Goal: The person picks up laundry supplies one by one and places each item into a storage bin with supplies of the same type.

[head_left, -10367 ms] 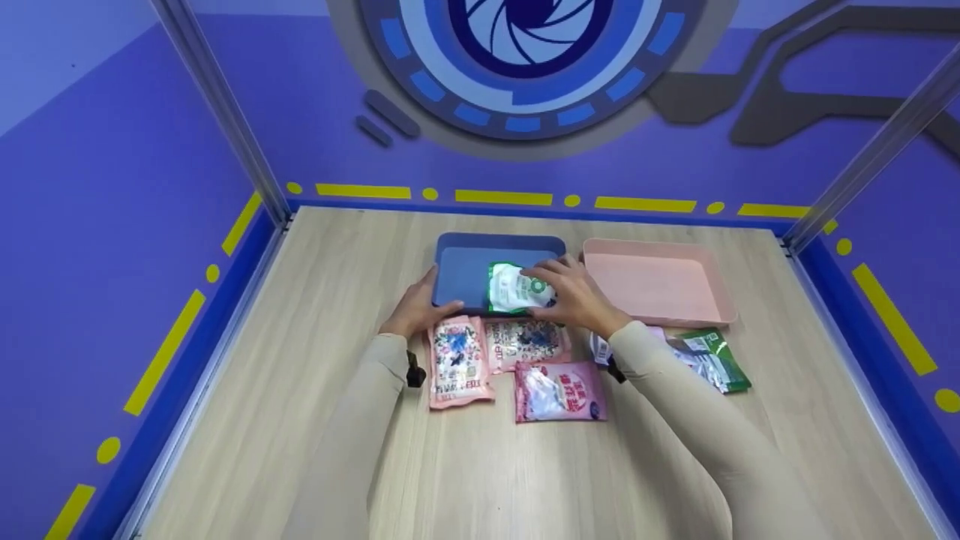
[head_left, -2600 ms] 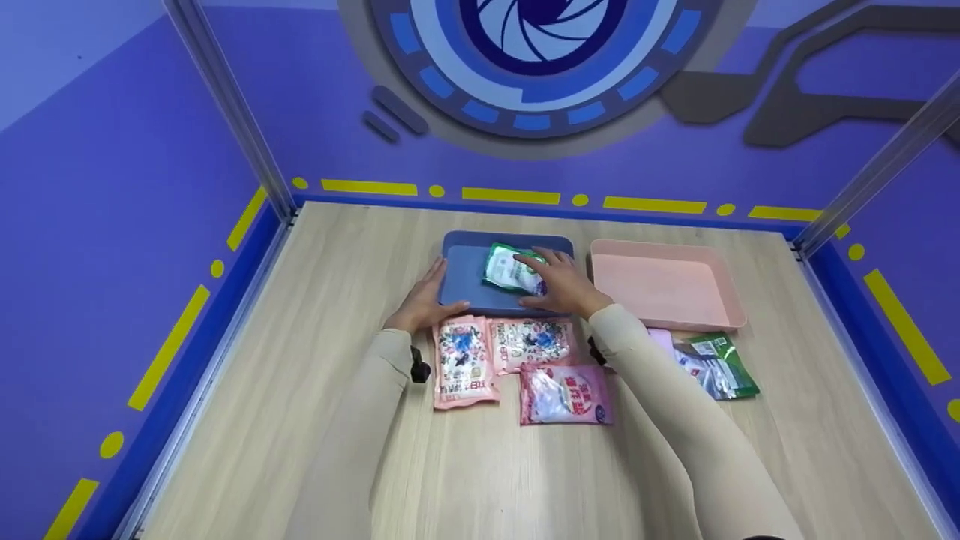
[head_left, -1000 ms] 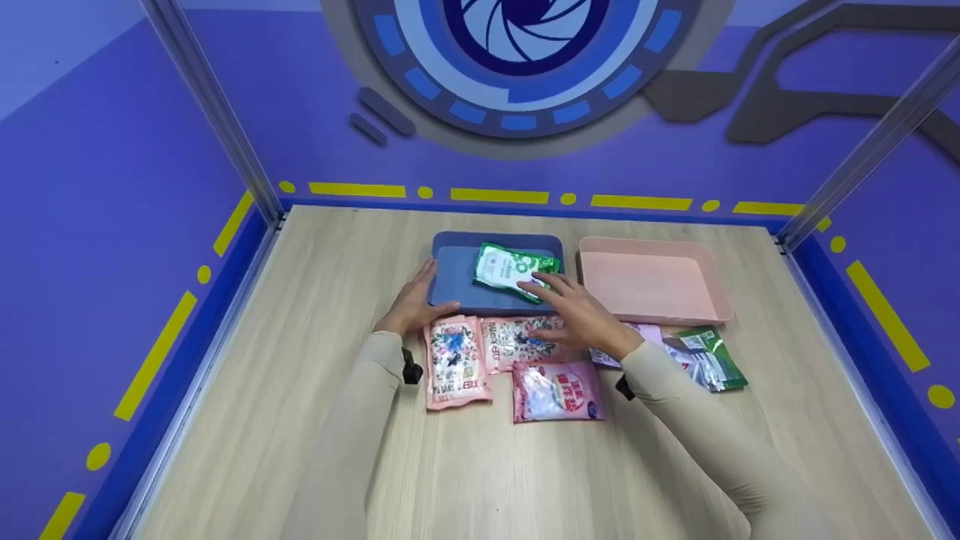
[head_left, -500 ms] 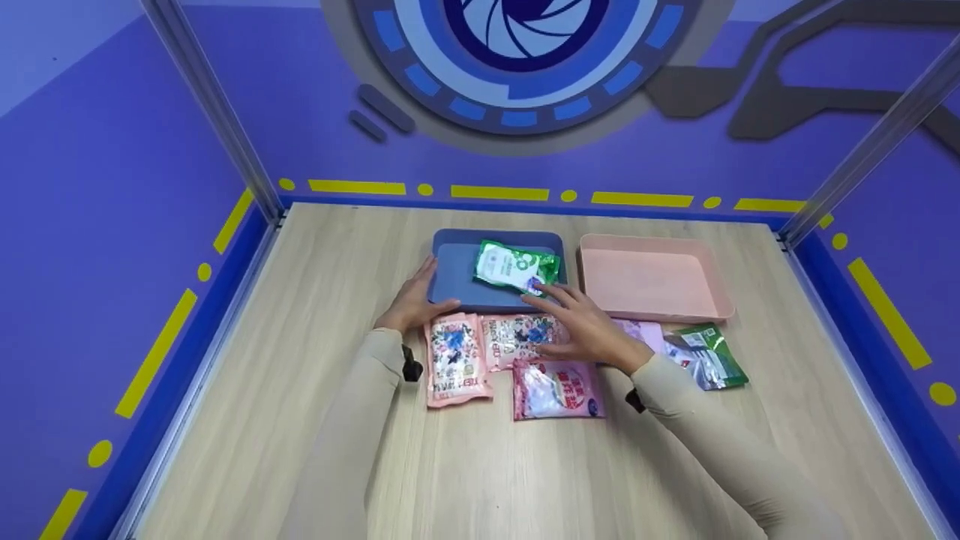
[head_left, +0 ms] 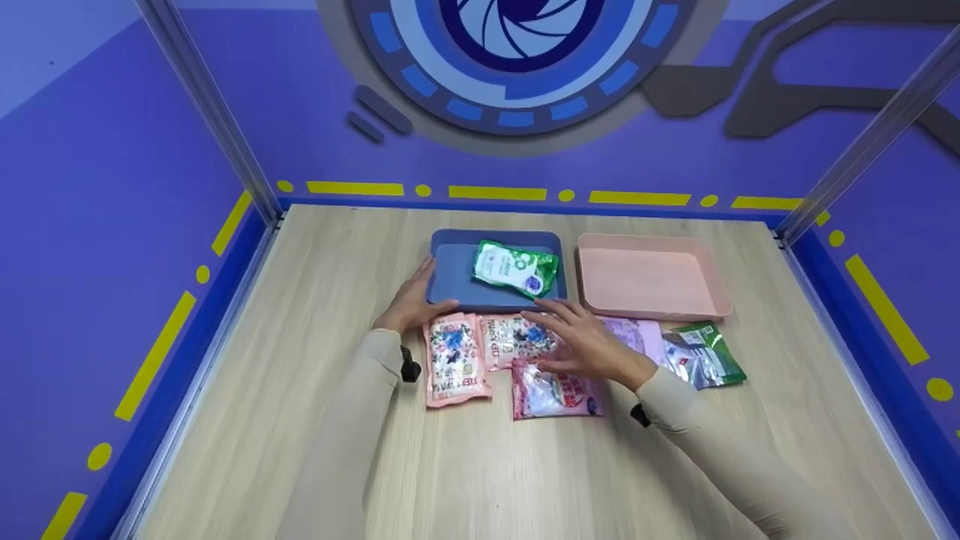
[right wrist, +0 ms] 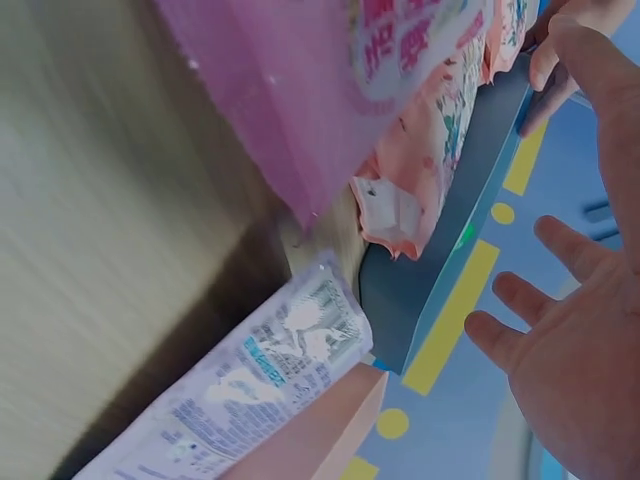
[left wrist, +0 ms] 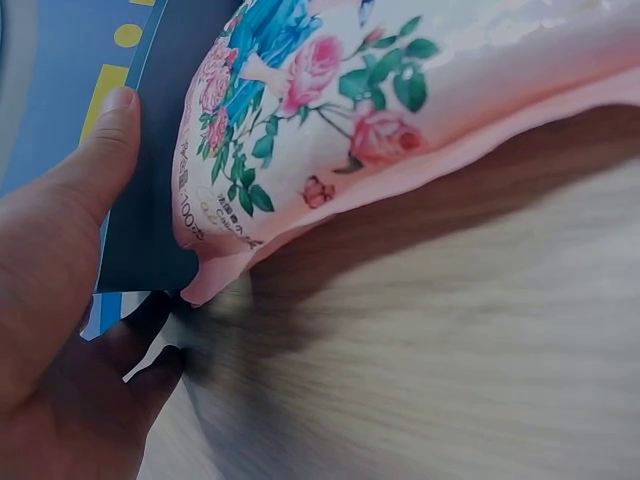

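Note:
My left hand (head_left: 409, 304) grips the near left corner of a blue tray (head_left: 450, 285), thumb along its front wall and fingers along its left side. Inside the tray a green-and-white pouch (head_left: 510, 268) lies flat and slanted. Nothing is in my right hand (head_left: 589, 346); its fingers are spread above the packs before the tray. Under and beside it are a floral pink pack (head_left: 511, 345) lying sideways and a magenta-pink pack (head_left: 555, 397), both partly covered. Another floral pink pack (head_left: 456, 364) lies upright in line near my left hand.
A pink tray (head_left: 652, 281) stands right of the blue one. In front of it lie a lilac pack (head_left: 641, 335) and a green-and-silver pouch (head_left: 709, 356). Blue-purple panels (head_left: 360, 161) wall the wooden table (head_left: 480, 480) at the back and sides.
Earlier, my right hand held the green-and-white pouch in the blue tray. It has let go and drawn back toward me, over the front packs. My left hand has stayed at the corner.

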The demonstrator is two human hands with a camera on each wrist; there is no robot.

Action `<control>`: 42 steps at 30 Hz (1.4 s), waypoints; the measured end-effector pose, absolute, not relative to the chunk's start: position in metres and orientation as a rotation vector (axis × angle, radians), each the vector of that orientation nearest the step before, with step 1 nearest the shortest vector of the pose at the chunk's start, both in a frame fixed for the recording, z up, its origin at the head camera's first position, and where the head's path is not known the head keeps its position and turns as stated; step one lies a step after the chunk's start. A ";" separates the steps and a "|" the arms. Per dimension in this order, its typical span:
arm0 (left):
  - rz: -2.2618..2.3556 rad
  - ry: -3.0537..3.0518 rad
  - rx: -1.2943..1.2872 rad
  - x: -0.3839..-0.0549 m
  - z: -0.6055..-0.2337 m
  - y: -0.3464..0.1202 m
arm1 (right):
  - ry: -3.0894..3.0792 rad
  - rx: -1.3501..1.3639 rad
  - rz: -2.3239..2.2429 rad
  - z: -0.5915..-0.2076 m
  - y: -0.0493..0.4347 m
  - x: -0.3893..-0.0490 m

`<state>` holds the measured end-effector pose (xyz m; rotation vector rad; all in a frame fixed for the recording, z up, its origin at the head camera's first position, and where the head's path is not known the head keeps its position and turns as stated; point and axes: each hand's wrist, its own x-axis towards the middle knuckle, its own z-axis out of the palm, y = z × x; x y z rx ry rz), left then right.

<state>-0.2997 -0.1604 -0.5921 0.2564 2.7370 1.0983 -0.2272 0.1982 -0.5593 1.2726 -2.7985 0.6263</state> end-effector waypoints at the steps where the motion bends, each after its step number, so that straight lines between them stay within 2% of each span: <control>1: 1.101 2.735 0.254 -0.300 -0.592 -0.160 | -2.798 1.277 0.624 -0.560 0.199 -0.226; 42: 1.103 2.717 0.256 -0.300 -0.592 -0.162 | -2.886 1.306 0.603 -0.584 0.208 -0.179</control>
